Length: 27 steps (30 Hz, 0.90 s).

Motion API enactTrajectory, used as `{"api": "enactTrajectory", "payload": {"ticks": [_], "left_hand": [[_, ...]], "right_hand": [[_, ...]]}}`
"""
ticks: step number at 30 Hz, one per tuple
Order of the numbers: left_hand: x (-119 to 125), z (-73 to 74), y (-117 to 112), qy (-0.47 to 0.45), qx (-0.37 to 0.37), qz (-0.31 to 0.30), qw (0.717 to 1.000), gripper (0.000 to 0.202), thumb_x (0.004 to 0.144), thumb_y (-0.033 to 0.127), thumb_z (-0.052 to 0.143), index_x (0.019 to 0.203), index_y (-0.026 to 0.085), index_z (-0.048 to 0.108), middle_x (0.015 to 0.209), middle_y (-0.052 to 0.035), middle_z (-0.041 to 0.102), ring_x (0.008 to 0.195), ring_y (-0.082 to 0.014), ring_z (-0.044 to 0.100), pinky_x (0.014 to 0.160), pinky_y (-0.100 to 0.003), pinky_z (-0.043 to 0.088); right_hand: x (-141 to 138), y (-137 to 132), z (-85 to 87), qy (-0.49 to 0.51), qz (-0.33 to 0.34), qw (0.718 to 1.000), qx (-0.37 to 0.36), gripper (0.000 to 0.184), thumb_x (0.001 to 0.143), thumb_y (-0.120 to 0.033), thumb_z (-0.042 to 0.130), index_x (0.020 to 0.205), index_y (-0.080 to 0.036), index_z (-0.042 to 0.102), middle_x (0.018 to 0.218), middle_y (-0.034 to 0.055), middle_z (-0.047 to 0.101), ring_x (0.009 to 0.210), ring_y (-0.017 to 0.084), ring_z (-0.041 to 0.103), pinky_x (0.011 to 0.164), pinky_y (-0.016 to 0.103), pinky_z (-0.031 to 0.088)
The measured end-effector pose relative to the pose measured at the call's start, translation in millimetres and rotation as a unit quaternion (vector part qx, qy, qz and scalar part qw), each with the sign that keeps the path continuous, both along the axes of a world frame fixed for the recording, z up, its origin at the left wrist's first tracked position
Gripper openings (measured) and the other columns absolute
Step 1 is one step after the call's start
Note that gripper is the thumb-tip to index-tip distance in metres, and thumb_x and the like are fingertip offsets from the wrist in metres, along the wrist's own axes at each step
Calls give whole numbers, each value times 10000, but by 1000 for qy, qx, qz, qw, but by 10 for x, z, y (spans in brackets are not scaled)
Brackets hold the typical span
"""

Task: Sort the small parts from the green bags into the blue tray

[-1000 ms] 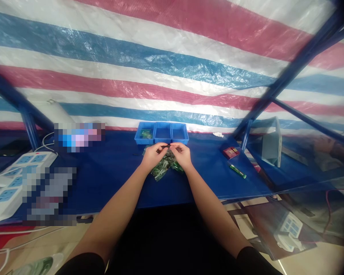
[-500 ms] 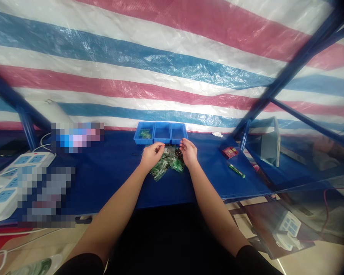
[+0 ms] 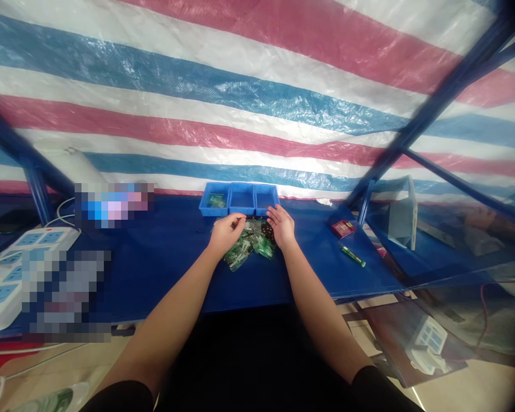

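Note:
My left hand [image 3: 227, 233] is closed in a pinch at the left side of a pile of small clear bags [image 3: 239, 253] with green and silvery parts. What the pinch holds, if anything, is too small to name. Across from it, my right hand [image 3: 283, 226] is open, its fingers apart and pointing up and left. Dark small parts [image 3: 266, 230] lie beside its palm, at the right of the pile. Just behind both hands stand three joined blue bins. The left bin [image 3: 214, 211] contains green pieces, while the middle bin [image 3: 242, 210] and right bin [image 3: 266, 211] show bare floors.
On the blue table [image 3: 163, 269], a red box [image 3: 342, 228] and a green tube [image 3: 353, 256] lie to the right. A white crumpled scrap [image 3: 325, 201] is near the back. A white power strip [image 3: 30, 257] with cables stands left. Blue frame posts [image 3: 364, 200] and a striped sheet enclose the table.
My right hand's fingers have spread from a loose pinch and shifted slightly left. My left hand stays pinched in nearly the same place. The whole view has drifted a little.

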<state>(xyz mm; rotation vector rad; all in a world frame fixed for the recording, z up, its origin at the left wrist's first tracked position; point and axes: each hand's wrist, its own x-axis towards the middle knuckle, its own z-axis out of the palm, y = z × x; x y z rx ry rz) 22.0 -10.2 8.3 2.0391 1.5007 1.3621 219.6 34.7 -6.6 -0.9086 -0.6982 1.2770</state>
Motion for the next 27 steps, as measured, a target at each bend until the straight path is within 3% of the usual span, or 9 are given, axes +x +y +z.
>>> {"api": "enactTrajectory", "payload": {"ticks": [4, 7, 10, 13, 20, 27], "left_hand": [[-8, -5, 5, 1, -6, 0, 1000, 260, 908, 395, 527, 970, 216, 704, 659, 16, 622, 591, -114, 560, 611, -228, 424], [-10, -6, 5, 2, -9, 2, 1000, 251, 907, 386, 532, 968, 216, 707, 664, 19, 620, 596, -109, 561, 615, -224, 423], [-10, -6, 4, 3, -10, 2, 1000, 259, 908, 389, 529, 971, 213, 708, 660, 17, 621, 590, -111, 558, 613, -226, 423], [-11, -6, 2, 3, -12, 3, 1000, 267, 907, 397, 527, 970, 213, 709, 660, 15, 623, 588, -113, 557, 607, -226, 422], [-11, 7, 3, 2, -12, -1, 1000, 279, 912, 405, 521, 975, 208, 709, 665, 9, 630, 600, -120, 569, 612, -224, 427], [-15, -4, 14, 6, -14, 2, 1000, 270, 909, 393, 530, 978, 205, 711, 673, 18, 632, 603, -107, 568, 625, -215, 432]], "right_hand": [[1, 3, -7, -39, -9, 999, 4, 363, 789, -386, 594, 1087, -181, 624, 977, 98, 742, 813, 193, 707, 654, 308, 552], [-9, -42, 0, -162, -26, 986, 39, 305, 800, -390, 575, 1001, -177, 662, 851, 63, 730, 721, 175, 667, 652, 303, 535], [10, -97, 6, -347, -70, 930, 101, 227, 798, -342, 575, 915, -194, 701, 824, 46, 718, 788, 190, 652, 809, 344, 522], [88, -112, 2, -461, -118, 875, 94, 199, 791, -272, 558, 889, -204, 718, 850, 53, 723, 857, 214, 645, 893, 373, 490], [299, -54, -9, -484, -156, 860, -38, 208, 778, -227, 539, 880, -208, 719, 842, 70, 727, 781, 227, 657, 781, 357, 511], [283, -61, -17, -551, -45, 833, -12, 223, 758, -199, 559, 906, -232, 724, 890, 25, 743, 846, 197, 680, 833, 309, 512]]}}
